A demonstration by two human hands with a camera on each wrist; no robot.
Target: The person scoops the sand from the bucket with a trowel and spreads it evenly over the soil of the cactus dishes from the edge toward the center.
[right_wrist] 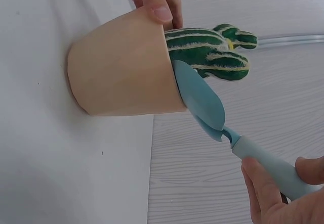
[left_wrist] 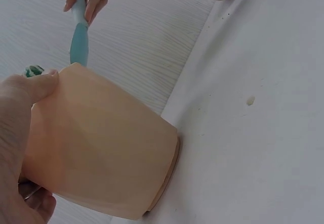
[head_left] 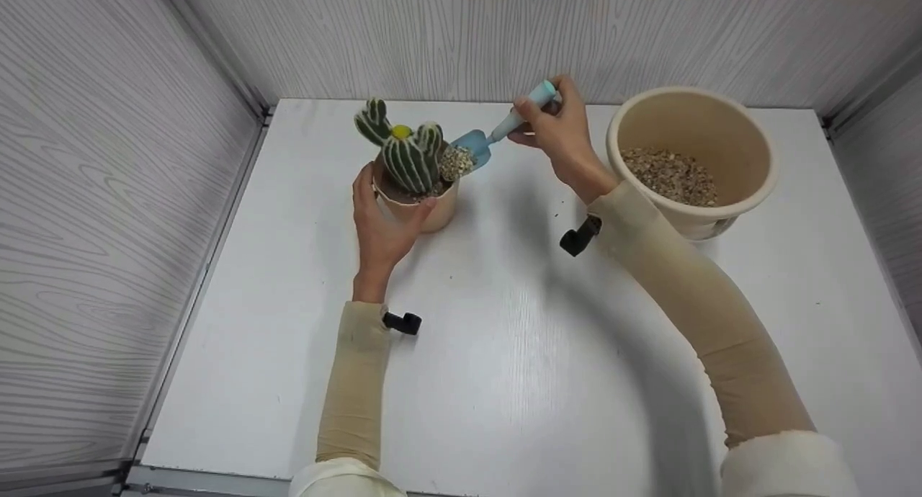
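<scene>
A small pot (head_left: 418,205) with a cactus (head_left: 405,151) in it is stood near the far edge of the worktop (head_left: 504,338), toward the far left corner. The pot is held by the left hand (head_left: 382,227), with the fingers (right_wrist: 154,1) and thumb curled round its side, so it is kept from sliding.

A blue trowel (head_left: 479,145) is held by the right hand (head_left: 558,133). Its handle is pinched between the thumb and fingers (right_wrist: 260,186). The blade is laid against the rim of the pot, just beside the cactus, and a heap of gravel (head_left: 457,162) is carried on it.

A big bucket (head_left: 691,158) is stood near the far right corner, well apart from the pot. More gravel is seen in its bottom.

The step in hand seems to be the filling of the pot: gravel is being brought from the bucket and put round the cactus. For the next move, the blade would need to be tipped slowly over the rim, so that the gravel is dropped inside and not spilled on the worktop. The pot should be kept still while this is done, and the cactus should not be knocked.
</scene>
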